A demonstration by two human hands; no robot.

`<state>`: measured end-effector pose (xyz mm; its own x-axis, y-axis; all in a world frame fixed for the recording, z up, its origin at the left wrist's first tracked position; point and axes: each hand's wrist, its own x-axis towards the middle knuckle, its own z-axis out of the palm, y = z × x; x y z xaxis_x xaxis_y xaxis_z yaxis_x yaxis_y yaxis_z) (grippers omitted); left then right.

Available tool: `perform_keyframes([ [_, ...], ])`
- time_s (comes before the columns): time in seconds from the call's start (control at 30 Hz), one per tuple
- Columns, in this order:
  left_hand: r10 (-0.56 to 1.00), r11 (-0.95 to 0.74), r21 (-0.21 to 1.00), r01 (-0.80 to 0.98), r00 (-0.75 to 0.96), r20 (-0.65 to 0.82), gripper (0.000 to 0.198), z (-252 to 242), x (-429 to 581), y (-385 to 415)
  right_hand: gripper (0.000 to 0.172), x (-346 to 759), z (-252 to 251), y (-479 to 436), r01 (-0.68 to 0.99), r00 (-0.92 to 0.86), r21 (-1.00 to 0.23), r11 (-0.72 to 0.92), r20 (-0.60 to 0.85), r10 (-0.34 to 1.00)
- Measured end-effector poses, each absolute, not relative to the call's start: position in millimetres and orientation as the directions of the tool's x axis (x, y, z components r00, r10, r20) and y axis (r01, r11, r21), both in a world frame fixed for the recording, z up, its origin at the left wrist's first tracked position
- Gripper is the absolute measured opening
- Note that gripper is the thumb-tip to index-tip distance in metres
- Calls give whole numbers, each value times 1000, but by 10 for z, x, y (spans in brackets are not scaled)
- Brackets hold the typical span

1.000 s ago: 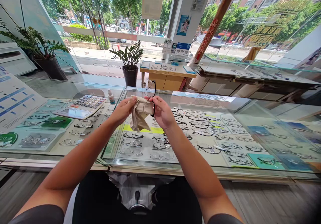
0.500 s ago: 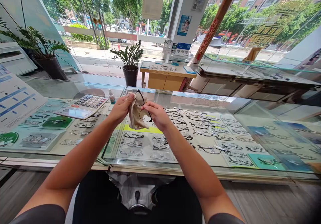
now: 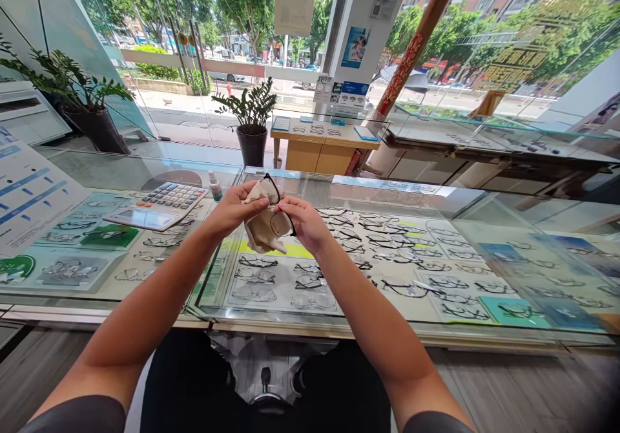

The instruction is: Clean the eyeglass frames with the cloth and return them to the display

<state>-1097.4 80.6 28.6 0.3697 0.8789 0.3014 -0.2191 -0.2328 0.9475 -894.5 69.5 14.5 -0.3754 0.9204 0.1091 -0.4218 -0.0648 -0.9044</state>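
Note:
My right hand point(image 3: 305, 221) pinches a pair of dark-rimmed eyeglasses point(image 3: 280, 225) near the bridge, one lens above the other. A crumpled beige cleaning cloth point(image 3: 261, 231) hangs from my left hand point(image 3: 235, 209), whose fingers are closed on it with the thumb laid over toward the upper lens. The cloth lies behind and against the glasses, and part of the lower lens shows in front of it. Both hands are above the glass display counter point(image 3: 271, 325), close together.
On the counter to the left are a calculator point(image 3: 157, 205), a small spray bottle point(image 3: 215, 187) and a printed sheet point(image 3: 33, 190). Rows of eyeglass frames point(image 3: 402, 242) lie under the glass. Beyond stand a potted plant point(image 3: 252, 139) and a wooden display table point(image 3: 320, 156).
My left hand has moved slightly down, and its thumb now lies across the cloth near the upper lens. The glasses stay in my right hand in nearly the same spot.

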Motion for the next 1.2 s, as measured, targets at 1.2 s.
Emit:
perform_keyframes([
  [1.2, 947, -151, 951, -270, 235, 217, 51, 242, -10845, 739, 36, -8965, 138, 656, -397, -452, -915, -75, 124, 883],
])
